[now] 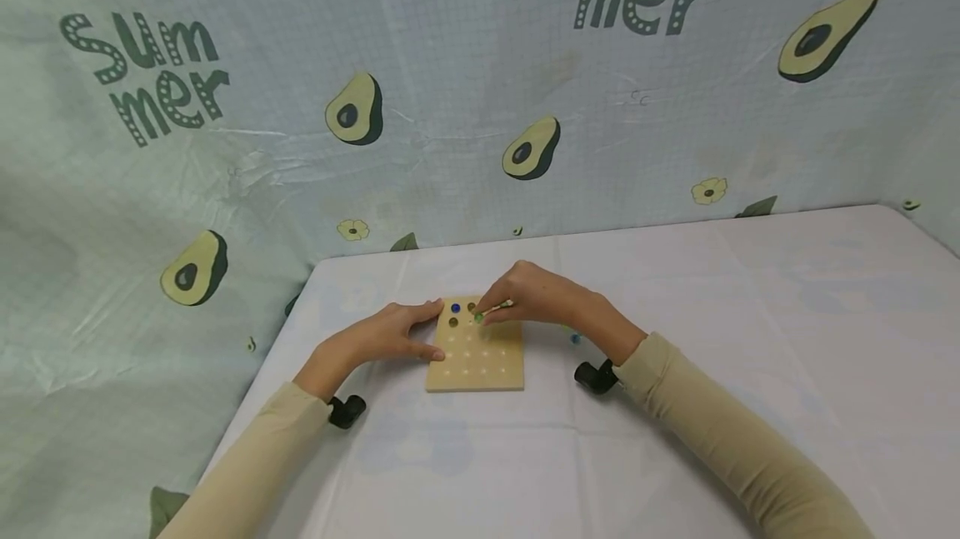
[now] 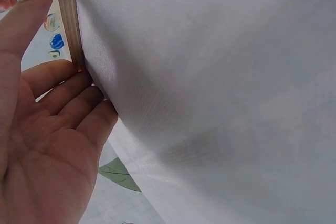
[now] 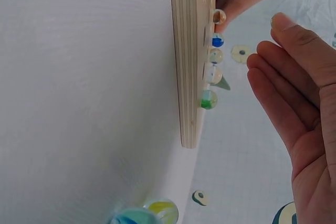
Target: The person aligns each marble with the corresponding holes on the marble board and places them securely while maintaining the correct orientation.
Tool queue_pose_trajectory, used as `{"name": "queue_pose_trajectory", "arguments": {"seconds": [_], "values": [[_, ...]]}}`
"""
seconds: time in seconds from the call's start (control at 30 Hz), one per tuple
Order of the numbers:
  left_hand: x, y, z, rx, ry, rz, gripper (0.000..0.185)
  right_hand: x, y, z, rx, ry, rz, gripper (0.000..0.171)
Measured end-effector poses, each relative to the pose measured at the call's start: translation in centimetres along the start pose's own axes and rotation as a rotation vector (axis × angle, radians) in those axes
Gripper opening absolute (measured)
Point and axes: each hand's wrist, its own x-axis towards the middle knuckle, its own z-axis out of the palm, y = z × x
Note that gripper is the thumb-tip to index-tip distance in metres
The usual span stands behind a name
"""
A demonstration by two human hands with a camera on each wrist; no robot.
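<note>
A square wooden board [image 1: 474, 381] with rows of small round hollows lies on the table. Glass marbles sit along its far end: a blue marble [image 1: 455, 307], brownish marbles [image 1: 453, 322] and a green marble [image 1: 478, 317]. My left hand [image 1: 386, 335] rests against the board's left side, thumb and fingers spread along the edge. Over the far right part of the board is my right hand [image 1: 536, 293], its fingertips right by the green marble. In the right wrist view, the thumb and fingers [image 3: 278, 95] are apart with nothing between them, beside the row of marbles.
To the right of the board, a blue marble [image 1: 575, 338] lies on the white-covered table [image 1: 675, 297]; a yellow-streaked marble [image 3: 165, 210] is beside it in the right wrist view. A printed curtain [image 1: 442, 64] stands behind the table. Small black cameras [image 1: 347, 411] are on the wrists.
</note>
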Motion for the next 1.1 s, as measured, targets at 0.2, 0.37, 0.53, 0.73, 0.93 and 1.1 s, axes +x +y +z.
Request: {"name": "queue_pose_trajectory", "arguments": {"seconds": [0.2,0.37,0.53,0.73,0.93,1.1], "values": [[0.0,0.1,-0.1,0.008,0.001,0.004,0.101,0.5,-0.1,0.1,-0.023,-0.008,0.012,0.019],[0.1,0.1,-0.1,0.015,0.004,0.002,0.101,1.1,-0.2,0.2,-0.044,-0.023,0.045,0.02],[0.2,0.0,-0.1,0.014,-0.001,-0.001,0.101,1.8,-0.3,0.3,-0.049,-0.046,0.073,0.021],[0.2,-0.1,-0.2,0.019,0.001,0.021,0.101,2.7,-0.1,0.4,-0.052,-0.079,0.12,0.018],[0.2,-0.1,-0.2,0.005,-0.005,0.015,0.102,3.9,-0.2,0.2,-0.073,-0.175,0.173,0.016],[0.1,-0.2,-0.2,0.001,-0.006,0.018,0.101,4.4,-0.5,0.3,-0.06,-0.236,0.24,0.015]]}}
